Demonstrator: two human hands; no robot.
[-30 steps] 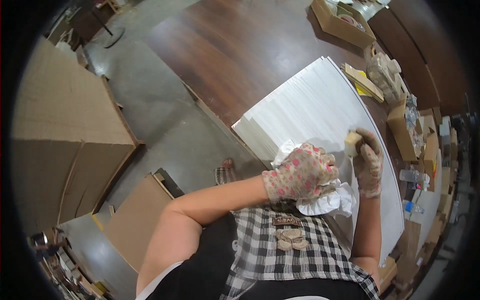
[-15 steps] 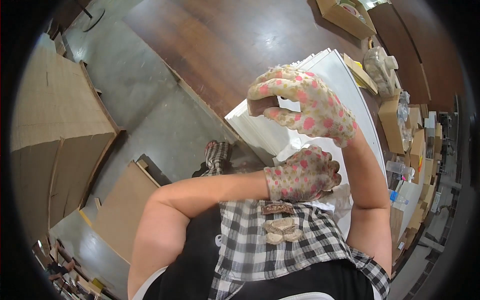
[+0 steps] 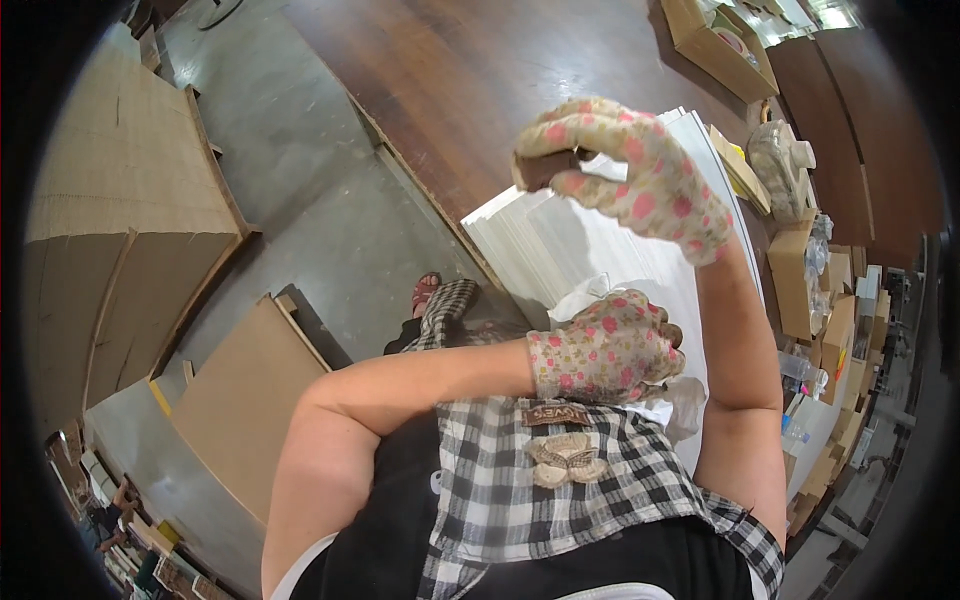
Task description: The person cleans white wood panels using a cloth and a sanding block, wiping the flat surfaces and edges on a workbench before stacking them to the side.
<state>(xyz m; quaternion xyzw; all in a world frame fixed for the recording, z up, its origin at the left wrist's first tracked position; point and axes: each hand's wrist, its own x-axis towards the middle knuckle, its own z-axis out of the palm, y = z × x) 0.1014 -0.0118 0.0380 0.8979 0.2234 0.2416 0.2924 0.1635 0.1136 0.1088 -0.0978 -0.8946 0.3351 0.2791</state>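
Observation:
My right hand point(image 3: 645, 185), in a floral knit glove, is raised over a stack of thin white panels point(image 3: 525, 240). Its thumb and curled fingers grip a small dark brown block point(image 3: 545, 173), whose exact kind is unclear. Closer to my apron, my left hand point(image 3: 605, 348), gloved alike, is closed in a fist low over the stack. Crumpled white cloth point(image 3: 583, 296) shows on both sides of this fist and appears gathered in it, though the palm side is hidden.
The stack lies on a dark brown tabletop point(image 3: 430, 60). Along the right are a cardboard box point(image 3: 735, 70), a wrapped jug-like container point(image 3: 778, 165), plastic bottles point(image 3: 797, 430) and more cartons. On the left floor stand a large brown crate point(image 3: 120, 230) and a flat board point(image 3: 245, 400).
My right hand has risen slightly farther away and to the right, still gripping the brown block. My left fist stays nearly in place. The whole view has shifted a little.

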